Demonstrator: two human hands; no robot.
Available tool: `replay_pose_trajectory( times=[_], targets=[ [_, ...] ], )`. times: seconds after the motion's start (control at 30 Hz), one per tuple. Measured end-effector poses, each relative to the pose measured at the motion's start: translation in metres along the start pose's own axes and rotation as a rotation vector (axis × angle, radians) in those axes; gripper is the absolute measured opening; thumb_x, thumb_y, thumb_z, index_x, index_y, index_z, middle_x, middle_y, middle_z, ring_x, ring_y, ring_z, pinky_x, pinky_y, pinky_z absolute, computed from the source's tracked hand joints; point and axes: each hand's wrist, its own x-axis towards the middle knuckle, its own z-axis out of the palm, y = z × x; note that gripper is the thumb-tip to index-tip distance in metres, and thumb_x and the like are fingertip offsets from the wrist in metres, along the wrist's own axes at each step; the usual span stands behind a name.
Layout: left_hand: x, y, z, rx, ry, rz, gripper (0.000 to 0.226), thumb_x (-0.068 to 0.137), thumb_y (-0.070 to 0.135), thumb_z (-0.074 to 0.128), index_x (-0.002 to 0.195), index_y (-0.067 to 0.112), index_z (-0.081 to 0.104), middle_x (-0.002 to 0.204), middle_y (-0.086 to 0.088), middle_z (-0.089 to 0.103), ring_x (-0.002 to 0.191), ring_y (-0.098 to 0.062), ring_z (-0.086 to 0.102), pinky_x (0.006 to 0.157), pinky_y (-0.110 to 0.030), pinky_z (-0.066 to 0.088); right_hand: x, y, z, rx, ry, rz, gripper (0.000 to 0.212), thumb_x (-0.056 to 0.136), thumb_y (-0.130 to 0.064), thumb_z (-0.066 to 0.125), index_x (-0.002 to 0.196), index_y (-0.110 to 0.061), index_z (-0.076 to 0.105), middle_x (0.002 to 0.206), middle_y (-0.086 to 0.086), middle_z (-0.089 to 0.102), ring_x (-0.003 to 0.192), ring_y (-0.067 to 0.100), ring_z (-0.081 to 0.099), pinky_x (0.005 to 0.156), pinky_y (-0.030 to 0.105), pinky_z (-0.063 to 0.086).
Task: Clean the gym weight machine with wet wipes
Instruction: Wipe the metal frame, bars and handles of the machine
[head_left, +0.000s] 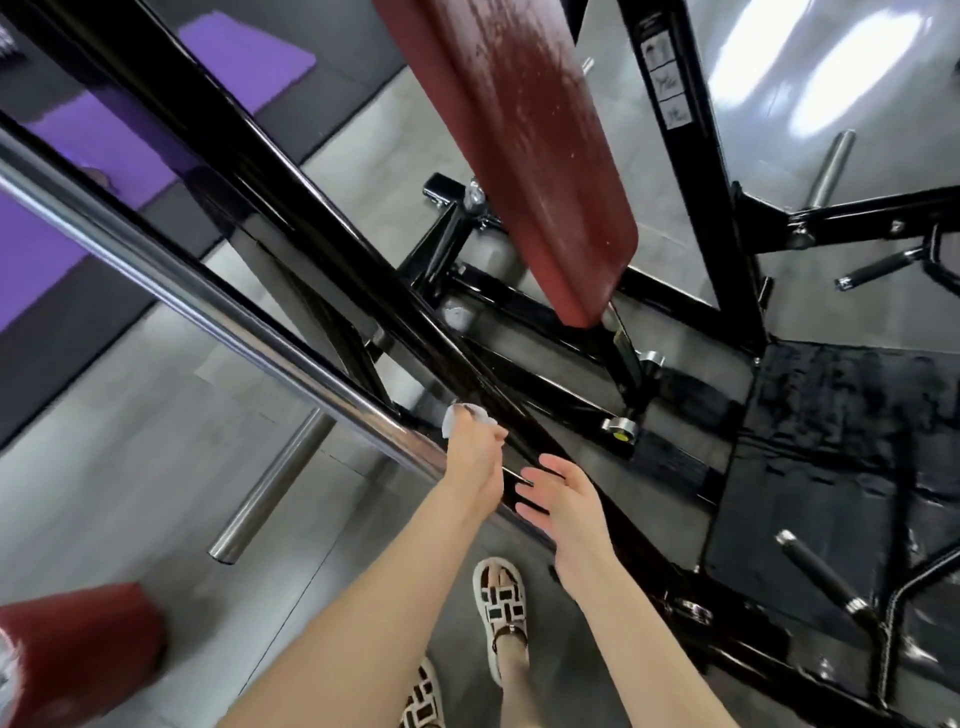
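Crumpled white wipe (458, 419) against black machine frame (291, 208).

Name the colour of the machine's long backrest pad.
The pad is dark red, clearest in the head view.

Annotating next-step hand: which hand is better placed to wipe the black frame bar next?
Left. The left hand pinches the wet wipe right where the chrome bar meets the black frame bar. The right hand is open, holds nothing, and hovers beside the frame.
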Motion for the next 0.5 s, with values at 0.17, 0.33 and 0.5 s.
replay_pose_trajectory(
  times=[0.17,0.33,0.5],
  targets=[
    [0.009,-0.017,0.007,0.087,0.020,-0.077,0.033,0.084,-0.011,0.028,0.063,0.014,0.032,0.038,0.003,0.045,0.054,-0.016,0.032,0.058,-0.022,0.028,0.005,0.031,-0.036,0.067,0.114,0.006,0.027,0.093,-0.004,0.050,0.117,-0.014,0.053,0.111,0.009,0.063,0.099,0.019,0.062,0.078,0.030,0.052],
    [0.016,-0.038,0.010,0.099,0.040,-0.101,0.035,0.086,-0.017,0.031,0.062,0.008,0.036,0.031,-0.001,0.043,0.058,-0.014,0.041,0.083,-0.024,0.032,0.018,0.051,-0.058,0.108,0.177,0.052,0.025,0.092,-0.005,0.053,0.115,-0.014,0.055,0.111,0.010,0.064,0.099,0.021,0.063,0.086,0.035,0.052],
    [0.036,-0.038,0.002,0.106,0.108,0.063,0.022,0.086,-0.018,0.035,0.085,-0.001,0.049,0.074,-0.004,0.042,0.064,-0.009,0.040,0.055,-0.006,0.040,0.034,0.059,-0.082,0.156,0.136,0.050,0.027,0.095,-0.003,0.045,0.118,-0.013,0.054,0.112,0.010,0.063,0.103,0.023,0.062,0.088,0.036,0.052]
  ],
)
